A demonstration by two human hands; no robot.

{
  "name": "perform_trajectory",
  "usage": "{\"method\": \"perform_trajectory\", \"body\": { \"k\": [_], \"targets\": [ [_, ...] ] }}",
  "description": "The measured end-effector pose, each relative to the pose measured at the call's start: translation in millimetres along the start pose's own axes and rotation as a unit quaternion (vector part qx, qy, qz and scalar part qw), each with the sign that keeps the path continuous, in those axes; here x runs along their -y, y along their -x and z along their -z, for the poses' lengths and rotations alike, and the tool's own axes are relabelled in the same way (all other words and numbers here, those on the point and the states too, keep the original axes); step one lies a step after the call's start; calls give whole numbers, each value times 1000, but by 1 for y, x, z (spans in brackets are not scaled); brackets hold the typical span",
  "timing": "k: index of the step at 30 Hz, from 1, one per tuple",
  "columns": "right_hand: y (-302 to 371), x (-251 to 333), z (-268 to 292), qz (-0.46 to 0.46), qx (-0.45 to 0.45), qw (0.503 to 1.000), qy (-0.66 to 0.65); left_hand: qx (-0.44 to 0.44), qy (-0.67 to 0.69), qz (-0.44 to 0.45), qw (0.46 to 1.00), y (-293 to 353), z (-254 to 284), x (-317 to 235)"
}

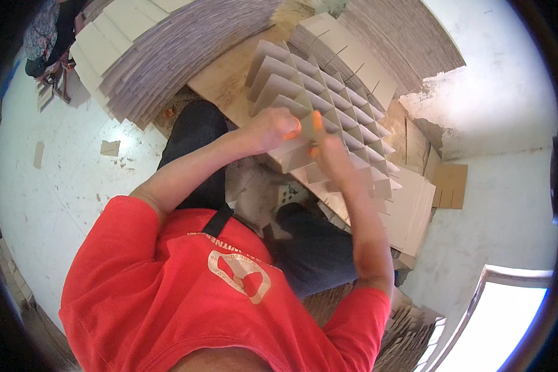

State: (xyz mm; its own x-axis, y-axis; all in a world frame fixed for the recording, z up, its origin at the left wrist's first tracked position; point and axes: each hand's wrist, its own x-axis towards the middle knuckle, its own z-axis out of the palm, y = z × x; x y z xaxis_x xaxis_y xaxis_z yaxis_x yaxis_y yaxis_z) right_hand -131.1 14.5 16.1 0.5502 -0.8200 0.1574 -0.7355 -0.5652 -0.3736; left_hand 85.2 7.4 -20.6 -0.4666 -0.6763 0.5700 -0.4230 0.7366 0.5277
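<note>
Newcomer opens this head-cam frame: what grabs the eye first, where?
The bright red short-sleeved shirt fills the lower middle. Above it, the left hand and right hand, both with orange finger coverings, are at the near edge of a pale grey cardboard grid. A stack of flat grey cardboard sheets stands upper left.

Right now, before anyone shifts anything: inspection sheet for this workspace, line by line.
Surface: wooden board, partly covered by cardboard.
Job's things: cardboard grid of crossed strips, cells standing open; left stack and right stack of cardboard sheets beyond it.
Clutter: scrap and small bits on the pale floor.
Hands: left hand curled at the grid's near edge; right hand beside it, blurred. Orange covers on some fingers. Firmness of grip can't be told.
Cables: nothing seen.
Surroundings: another person partly in view, upper left; bright opening, lower right.
</note>
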Motion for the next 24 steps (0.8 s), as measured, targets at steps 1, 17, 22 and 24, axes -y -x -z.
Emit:
{"method": "perform_trajectory", "body": {
  "k": [1, 17, 22, 24],
  "targets": [
    [0, 17, -1, -40, 37, 998, 26, -5, -2, -7, 1000, 1, 2, 3],
    [0, -61, 60, -255, -36, 959, -120, 81, -212, -52, 973, -50, 17, 12],
    [38, -36, 12, -94, -32, 993, -69, 160, -71, -140, 975, -77, 7, 66],
    [36, -28, 16, -108, -18, 994, -11, 311, -91, -47, 945, -91, 4, 64]
  ]
}}
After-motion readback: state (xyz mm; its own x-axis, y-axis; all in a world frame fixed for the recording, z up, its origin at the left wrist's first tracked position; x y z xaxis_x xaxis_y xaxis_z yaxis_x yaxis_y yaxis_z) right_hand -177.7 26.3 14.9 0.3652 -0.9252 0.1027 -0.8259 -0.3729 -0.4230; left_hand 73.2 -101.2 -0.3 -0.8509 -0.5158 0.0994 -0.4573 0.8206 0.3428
